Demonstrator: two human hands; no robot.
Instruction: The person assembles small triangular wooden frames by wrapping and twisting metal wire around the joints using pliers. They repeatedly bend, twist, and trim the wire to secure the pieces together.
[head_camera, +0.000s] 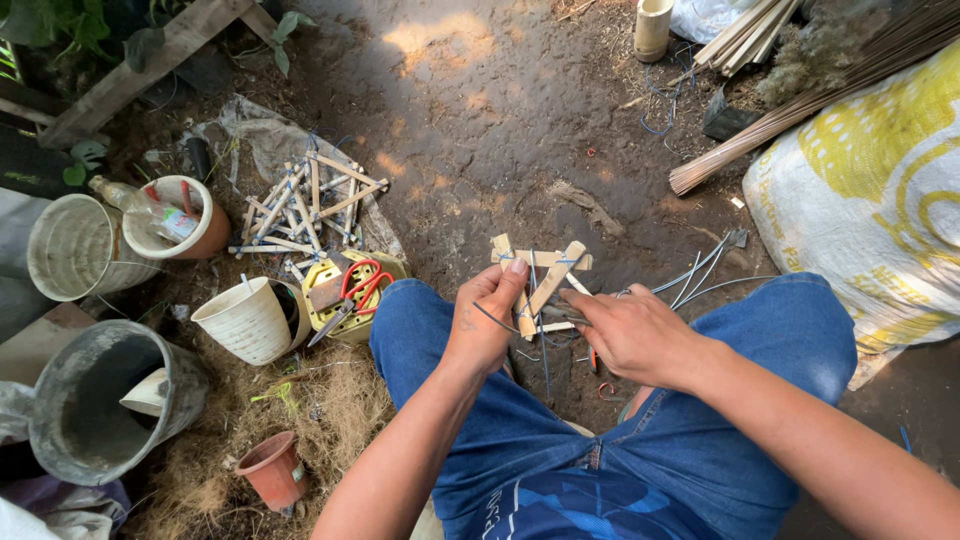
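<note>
Item: small bamboo frame (540, 272), centre of frame, above my knees. My left hand (485, 322) is clenched on it, thumb pressed to a crossing slat. My right hand (632, 332) pinches what looks like thin wire (700, 275) running to the frame, though the fingers hide the grip itself.

Nearby: finished frames (305, 205) upper left; red-handled pliers (352, 290) on a yellow tray; white pot (245, 320) left.

Risk: the wire could slip or kink if my thumb eases, letting the slats skew.
</note>
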